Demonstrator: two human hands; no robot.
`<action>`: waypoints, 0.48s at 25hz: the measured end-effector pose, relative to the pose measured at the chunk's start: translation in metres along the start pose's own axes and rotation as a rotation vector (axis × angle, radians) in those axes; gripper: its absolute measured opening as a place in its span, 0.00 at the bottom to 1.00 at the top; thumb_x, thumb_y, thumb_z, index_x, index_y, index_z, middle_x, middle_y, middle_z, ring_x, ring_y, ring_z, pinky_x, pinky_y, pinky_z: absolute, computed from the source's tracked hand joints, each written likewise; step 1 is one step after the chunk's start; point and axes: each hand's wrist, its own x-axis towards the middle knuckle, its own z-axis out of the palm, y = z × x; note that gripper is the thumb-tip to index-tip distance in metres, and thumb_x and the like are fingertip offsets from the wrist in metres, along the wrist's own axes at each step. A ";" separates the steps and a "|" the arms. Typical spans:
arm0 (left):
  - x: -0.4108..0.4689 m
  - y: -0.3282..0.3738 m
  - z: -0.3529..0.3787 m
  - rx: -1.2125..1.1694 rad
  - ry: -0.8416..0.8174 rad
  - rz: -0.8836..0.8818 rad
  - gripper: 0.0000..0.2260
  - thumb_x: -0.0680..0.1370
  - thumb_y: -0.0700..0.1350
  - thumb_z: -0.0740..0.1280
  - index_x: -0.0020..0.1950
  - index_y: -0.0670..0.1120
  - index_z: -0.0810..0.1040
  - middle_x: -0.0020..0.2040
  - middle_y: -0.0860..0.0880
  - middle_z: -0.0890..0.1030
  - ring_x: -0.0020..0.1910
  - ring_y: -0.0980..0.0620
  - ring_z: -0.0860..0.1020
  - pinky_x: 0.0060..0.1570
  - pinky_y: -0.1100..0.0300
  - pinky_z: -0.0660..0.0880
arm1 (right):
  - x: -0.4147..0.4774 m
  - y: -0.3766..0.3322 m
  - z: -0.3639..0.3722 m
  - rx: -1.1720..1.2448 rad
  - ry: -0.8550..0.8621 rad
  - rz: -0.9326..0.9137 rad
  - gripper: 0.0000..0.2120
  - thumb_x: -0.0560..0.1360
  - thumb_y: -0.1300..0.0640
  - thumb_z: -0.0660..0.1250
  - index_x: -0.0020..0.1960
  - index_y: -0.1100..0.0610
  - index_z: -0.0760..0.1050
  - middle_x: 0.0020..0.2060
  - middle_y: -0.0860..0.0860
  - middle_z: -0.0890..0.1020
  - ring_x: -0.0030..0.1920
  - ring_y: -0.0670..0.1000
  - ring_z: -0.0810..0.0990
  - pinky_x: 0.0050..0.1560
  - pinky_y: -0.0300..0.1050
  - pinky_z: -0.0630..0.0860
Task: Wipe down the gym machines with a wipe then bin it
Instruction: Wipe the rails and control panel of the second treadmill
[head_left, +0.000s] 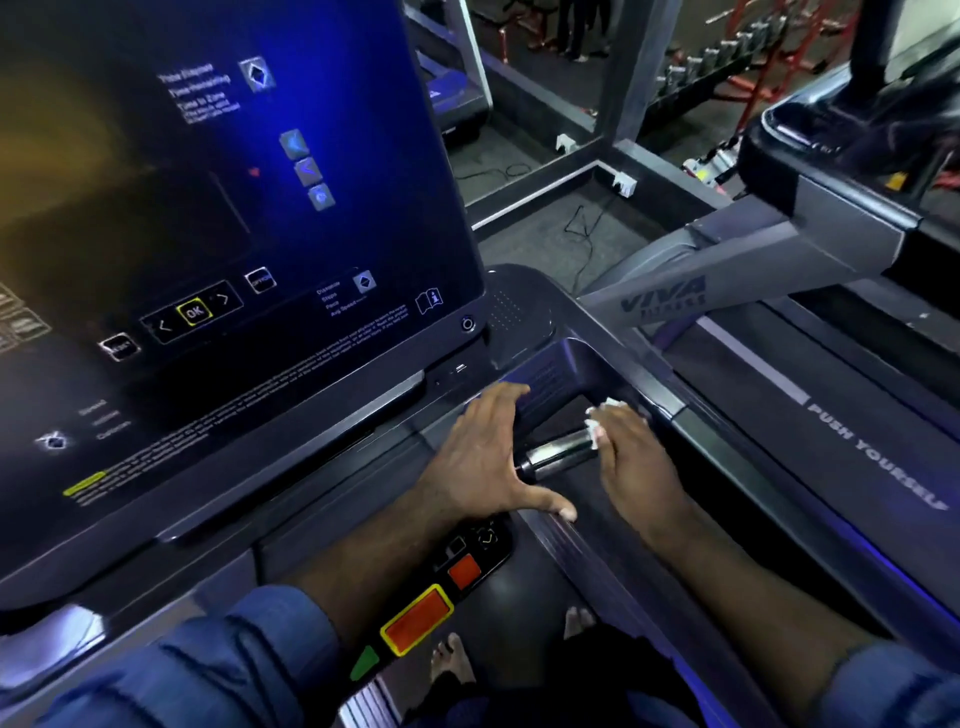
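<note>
We stand on a treadmill (519, 306) in a gym. Its big dark screen (234, 208) glows blue on our left side.

Our left hand (483, 457) is open. The fingers are spread wide and lie flat on the ledge under the screen. The thumb points out to the side and its tip touches a dark rail.

Our right hand (639, 462) holds the white wipe (597, 426). The fingers curl down over it and press it on the shiny metal bar (558, 456). The wipe is scrunched up and peeks out from under the fingertips, at the right end of the bar. The bar sits between our two hands, and the left hand is just beside its other end.

Below our left arm there are two orange buttons (415, 618) and a green button (363, 662). Both arms have blue sleeves (234, 660) pushed up.

Our bare feet (452, 660) show down on the dark belt.

On our right is a second treadmill (878, 457) with the words PUSH YOURSELF on its side.
</note>
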 end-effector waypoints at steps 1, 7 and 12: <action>-0.001 0.002 -0.001 -0.007 0.004 -0.012 0.65 0.54 0.82 0.71 0.82 0.51 0.54 0.78 0.54 0.59 0.77 0.52 0.61 0.77 0.43 0.64 | -0.002 -0.020 0.013 0.024 -0.053 -0.046 0.15 0.83 0.57 0.59 0.65 0.57 0.80 0.63 0.54 0.82 0.69 0.57 0.76 0.75 0.52 0.68; -0.009 0.003 -0.004 -0.029 0.202 -0.170 0.44 0.70 0.78 0.65 0.76 0.51 0.63 0.70 0.55 0.67 0.68 0.55 0.67 0.71 0.53 0.68 | 0.012 -0.039 0.007 0.195 -0.301 -0.541 0.17 0.78 0.62 0.64 0.65 0.57 0.81 0.60 0.50 0.83 0.62 0.49 0.80 0.70 0.47 0.73; -0.049 -0.019 -0.011 0.103 0.355 -0.475 0.25 0.80 0.73 0.56 0.56 0.54 0.75 0.52 0.55 0.76 0.54 0.53 0.74 0.59 0.51 0.75 | 0.067 -0.042 0.000 0.292 -0.373 -0.197 0.10 0.83 0.55 0.66 0.55 0.56 0.86 0.48 0.50 0.88 0.51 0.52 0.86 0.55 0.51 0.80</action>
